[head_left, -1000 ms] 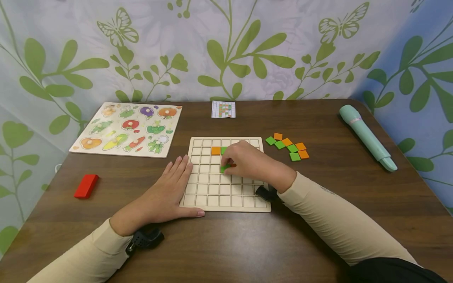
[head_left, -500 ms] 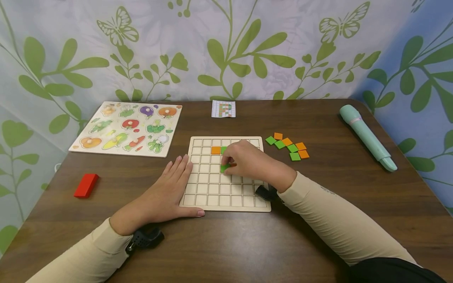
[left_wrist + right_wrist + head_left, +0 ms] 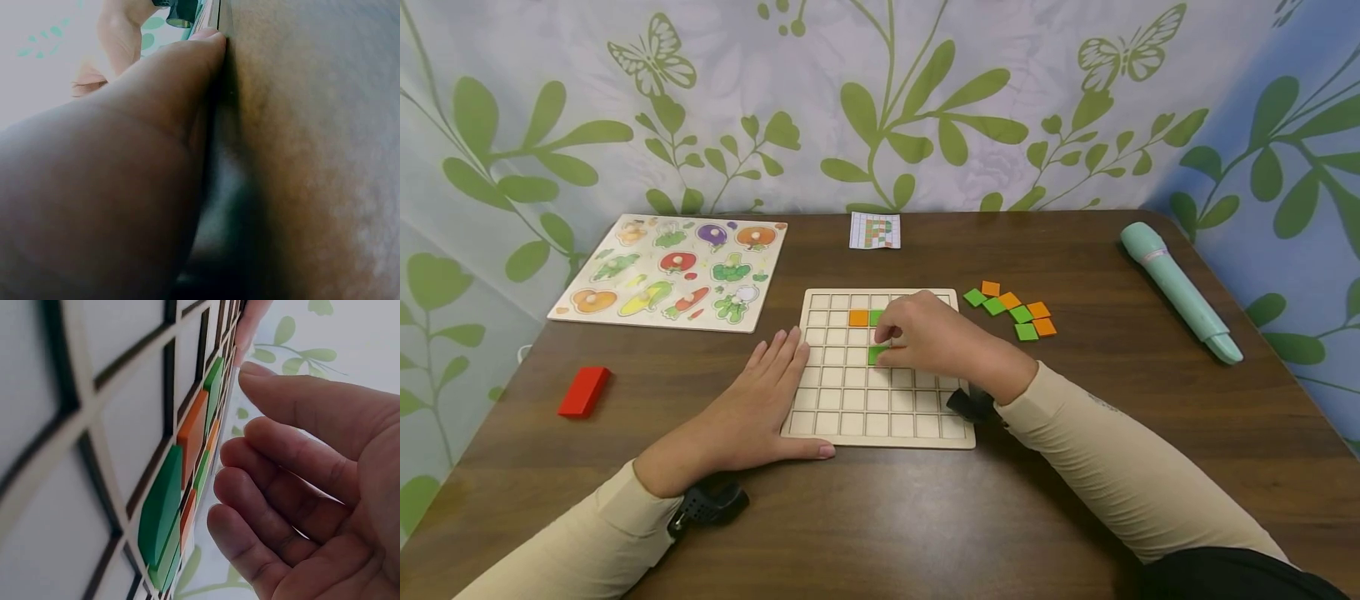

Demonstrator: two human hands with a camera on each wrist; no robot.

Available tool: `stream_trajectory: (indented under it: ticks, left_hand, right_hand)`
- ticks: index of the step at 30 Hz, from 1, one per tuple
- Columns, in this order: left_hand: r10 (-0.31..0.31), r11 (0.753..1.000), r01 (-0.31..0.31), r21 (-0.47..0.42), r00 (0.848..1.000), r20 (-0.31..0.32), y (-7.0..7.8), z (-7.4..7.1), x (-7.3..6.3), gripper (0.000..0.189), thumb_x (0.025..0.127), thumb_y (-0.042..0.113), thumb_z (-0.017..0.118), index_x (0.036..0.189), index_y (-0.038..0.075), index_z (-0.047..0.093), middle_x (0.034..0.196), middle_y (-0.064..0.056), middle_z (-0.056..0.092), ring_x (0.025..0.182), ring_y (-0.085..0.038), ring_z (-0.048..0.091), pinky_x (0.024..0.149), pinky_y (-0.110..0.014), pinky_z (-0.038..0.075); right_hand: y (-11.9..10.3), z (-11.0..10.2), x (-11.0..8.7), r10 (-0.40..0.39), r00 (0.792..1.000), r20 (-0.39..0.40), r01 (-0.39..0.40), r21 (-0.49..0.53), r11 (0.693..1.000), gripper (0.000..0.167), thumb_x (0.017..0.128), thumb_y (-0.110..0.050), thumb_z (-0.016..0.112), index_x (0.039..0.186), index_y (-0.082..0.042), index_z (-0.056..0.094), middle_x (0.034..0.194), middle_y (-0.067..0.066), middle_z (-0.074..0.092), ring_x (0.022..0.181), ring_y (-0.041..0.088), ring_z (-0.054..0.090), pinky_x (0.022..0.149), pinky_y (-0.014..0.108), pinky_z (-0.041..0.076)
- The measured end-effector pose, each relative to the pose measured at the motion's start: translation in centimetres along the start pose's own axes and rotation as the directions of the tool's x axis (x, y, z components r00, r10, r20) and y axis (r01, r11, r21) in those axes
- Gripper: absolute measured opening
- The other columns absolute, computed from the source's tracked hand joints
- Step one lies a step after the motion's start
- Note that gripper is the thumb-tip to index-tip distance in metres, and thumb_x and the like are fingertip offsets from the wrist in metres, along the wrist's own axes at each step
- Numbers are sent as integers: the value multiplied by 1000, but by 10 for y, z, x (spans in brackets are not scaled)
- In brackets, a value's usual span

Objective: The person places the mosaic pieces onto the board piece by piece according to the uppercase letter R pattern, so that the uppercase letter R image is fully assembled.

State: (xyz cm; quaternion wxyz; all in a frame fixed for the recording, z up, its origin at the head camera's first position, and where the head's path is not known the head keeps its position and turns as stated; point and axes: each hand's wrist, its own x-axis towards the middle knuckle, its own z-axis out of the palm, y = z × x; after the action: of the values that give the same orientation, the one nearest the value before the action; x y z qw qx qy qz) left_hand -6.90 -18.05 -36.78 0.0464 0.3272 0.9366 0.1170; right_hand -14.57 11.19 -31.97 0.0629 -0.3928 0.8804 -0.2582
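A pale wooden grid board (image 3: 865, 402) lies mid-table with several orange and green square tiles set in its cells. My left hand (image 3: 752, 408) rests along the board's left edge, fingers straight, its thumb by the front edge. Over the board is my right hand (image 3: 928, 333), overlapping a green tile (image 3: 876, 356) in the head view and hiding others. An orange tile (image 3: 858, 318) shows farther back. In the right wrist view, loosely bent fingers (image 3: 240, 534) hold nothing, apart from the seated orange tile (image 3: 193, 431) and dark green tile (image 3: 161, 506).
Loose green and orange tiles (image 3: 1021, 314) lie right of the board. A small pattern card (image 3: 875, 231) sits behind it. A vegetable puzzle board (image 3: 715, 287) and red block (image 3: 583, 392) are at left, and a mint-green microphone-shaped object (image 3: 1180, 292) at right.
My right hand has let go of the green tile and drawn slightly up and to the right. My left hand stays in place on the board's edge.
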Motion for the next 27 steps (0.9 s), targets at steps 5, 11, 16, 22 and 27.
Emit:
stream_trajectory:
  ticks: [5, 11, 16, 22, 27]
  left_hand:
    - [-10, 1000, 10, 4, 1000, 16, 0, -1, 0, 133, 84, 90, 54, 164, -9, 14, 172, -27, 1, 158, -41, 3, 124, -56, 8]
    - [-15, 1000, 15, 6, 1000, 22, 0, -2, 0, 134, 83, 91, 53, 165, -8, 13, 172, -26, 1, 158, -40, 2, 124, -56, 7]
    - [-17, 1000, 17, -1, 999, 30, 1, -1, 0, 135, 83, 91, 53, 165, -7, 11, 172, -25, -1, 158, -39, 0, 124, -56, 6]
    - [-17, 1000, 17, 4, 999, 32, 0, -1, 1, 135, 83, 92, 53, 165, -6, 10, 172, -25, -1, 158, -39, 0, 124, -56, 7]
    - [-23, 1000, 23, 4, 999, 31, 0, 0, 0, 136, 82, 92, 53, 166, -6, 11, 173, -24, -1, 158, -39, 1, 124, -56, 7]
  right_hand:
    - [4, -4, -4, 1, 999, -33, -2, -16, 1000, 19, 87, -18, 90, 96, -6, 80, 95, 4, 73, 88, 23, 67, 80, 35, 55]
    - [9, -12, -8, 53, 998, -44, -53, -2, 999, 19, 90, -20, 88, 101, -7, 80, 99, 2, 74, 92, 22, 69, 83, 37, 56]
    - [17, -21, -15, 101, 992, -80, -102, -3, 995, 18, 89, -19, 88, 101, -7, 81, 99, 3, 74, 94, 25, 70, 84, 40, 57]
    - [31, -30, -27, 162, 978, -132, -162, 8, 987, 19, 90, -18, 87, 101, -4, 81, 98, 6, 75, 95, 27, 69, 84, 43, 56]
    - [45, -36, -36, 194, 970, -146, -198, -14, 980, 19, 91, -20, 86, 102, -6, 81, 97, 4, 74, 92, 28, 68, 83, 44, 56]
